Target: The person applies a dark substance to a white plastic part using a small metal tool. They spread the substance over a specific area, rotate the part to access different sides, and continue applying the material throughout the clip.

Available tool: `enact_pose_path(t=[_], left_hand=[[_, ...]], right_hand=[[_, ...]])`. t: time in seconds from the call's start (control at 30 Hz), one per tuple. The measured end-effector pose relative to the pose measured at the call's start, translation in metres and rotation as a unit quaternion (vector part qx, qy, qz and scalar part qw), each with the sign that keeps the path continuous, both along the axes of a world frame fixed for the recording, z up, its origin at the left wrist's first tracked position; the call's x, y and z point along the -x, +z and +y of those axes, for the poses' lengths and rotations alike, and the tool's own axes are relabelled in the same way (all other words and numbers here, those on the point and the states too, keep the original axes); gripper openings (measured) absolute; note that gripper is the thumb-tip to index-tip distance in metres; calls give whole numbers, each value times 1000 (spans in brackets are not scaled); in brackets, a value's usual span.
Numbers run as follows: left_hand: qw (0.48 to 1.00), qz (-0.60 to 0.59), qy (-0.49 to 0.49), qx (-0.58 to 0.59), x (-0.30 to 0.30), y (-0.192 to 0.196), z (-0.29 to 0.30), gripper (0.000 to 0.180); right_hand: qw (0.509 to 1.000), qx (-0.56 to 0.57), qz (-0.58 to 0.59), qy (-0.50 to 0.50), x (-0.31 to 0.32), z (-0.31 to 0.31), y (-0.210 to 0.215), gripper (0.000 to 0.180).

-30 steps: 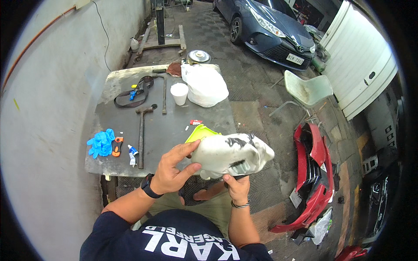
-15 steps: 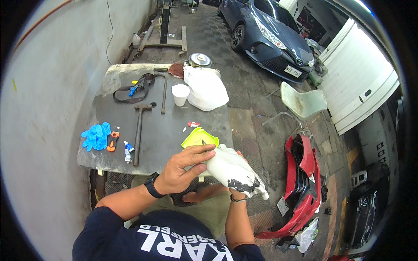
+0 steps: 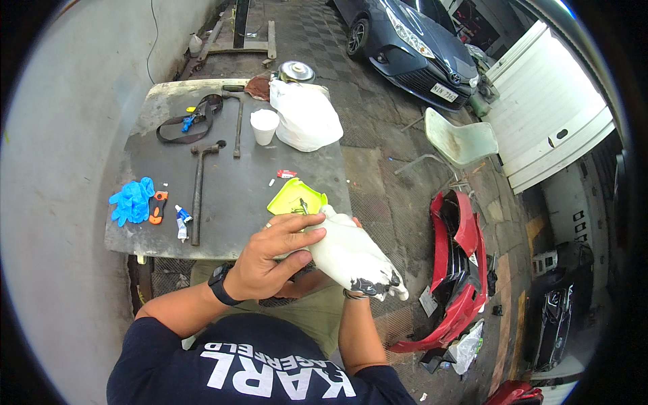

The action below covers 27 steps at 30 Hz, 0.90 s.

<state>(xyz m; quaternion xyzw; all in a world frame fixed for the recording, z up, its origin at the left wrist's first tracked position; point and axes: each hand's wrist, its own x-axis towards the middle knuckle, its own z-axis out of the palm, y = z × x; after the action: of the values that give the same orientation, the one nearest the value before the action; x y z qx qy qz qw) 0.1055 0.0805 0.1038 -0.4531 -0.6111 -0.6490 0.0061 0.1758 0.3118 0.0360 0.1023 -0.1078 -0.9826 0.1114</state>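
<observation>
My right hand (image 3: 356, 223) is mostly hidden under a smooth, rounded white object (image 3: 351, 248) and supports it. Black smears cover part of the object's near end, where small knobs stick out; its exact kind is unclear. My left hand (image 3: 282, 244) touches the object's left side with its fingertips, fingers stretched and thumb apart. Just beyond them lies a yellow-green tray (image 3: 287, 196) with dark smears and a small dark item on it. A long-handled hammer (image 3: 198, 192) rests farther left, beside small tubes (image 3: 183, 223).
The grey table (image 3: 229, 196) also bears blue gloves (image 3: 133, 201), an orange-black cutter (image 3: 158, 207), a strap (image 3: 210, 125), a white cup (image 3: 264, 127) and a white bag (image 3: 307, 118). To the right are a red car bumper (image 3: 449, 310) and a pale chair (image 3: 466, 140). A dark car (image 3: 405, 54) stands behind.
The whole view has shifted, so table, hands and white object appear slightly left and the table higher. My left hand stays at the object's side; more of the tray shows.
</observation>
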Motion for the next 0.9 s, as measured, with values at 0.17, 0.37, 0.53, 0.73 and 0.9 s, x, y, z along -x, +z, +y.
enact_pose_path(t=[0.17, 0.37, 0.53, 0.73, 0.9], left_hand=[[998, -60, -25, -18, -3, -3, 5, 46], [976, -195, -83, -49, -10, -8, 20, 56], [956, -252, -140, -61, -7, -7, 24, 52], [922, -324, -204, -55, -3, -2, 18, 59], [880, -401, -236, -91, -4, -3, 18, 63]], right_hand=[[998, -64, 8, 4, 3, 15, -18, 62], [996, -57, -7, -61, -7, 11, -19, 56], [947, -284, -67, -138, -22, 30, -38, 47], [716, -623, -57, -309, -36, 31, -72, 45], [810, -505, -28, -297, -41, 18, -23, 41]])
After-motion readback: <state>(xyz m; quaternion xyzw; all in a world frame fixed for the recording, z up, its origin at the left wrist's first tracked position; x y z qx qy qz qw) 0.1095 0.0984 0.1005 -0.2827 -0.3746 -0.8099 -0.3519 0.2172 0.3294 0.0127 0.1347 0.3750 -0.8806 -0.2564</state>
